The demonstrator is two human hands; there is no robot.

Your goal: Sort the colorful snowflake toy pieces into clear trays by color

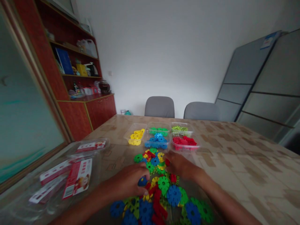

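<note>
A loose pile of toothed plastic interlocking discs in green (163, 184), blue (173, 195), yellow (160, 157) and red (159, 204) spreads over the table in front of me. At the pile's left side, my left hand (133, 178) is closed, with a blue disc (142, 181) between thumb and fingers. My right hand (178, 163) reaches over the far right part of the pile. Its fingers curl around a small red piece (167, 162). Beyond both hands, clear trays hold yellow discs (136, 137), blue discs (156, 141), green discs (158, 131), red pieces (184, 142) and light-green pieces (179, 128).
Clear plastic lids (93, 162) with red-and-white labels (78, 178) lie on the left of the patterned table (225, 162). Two grey chairs (159, 107) stand at its far edge. A red-brown cabinet (100, 109) is at the left, grey cabinets (243, 72) at the right.
</note>
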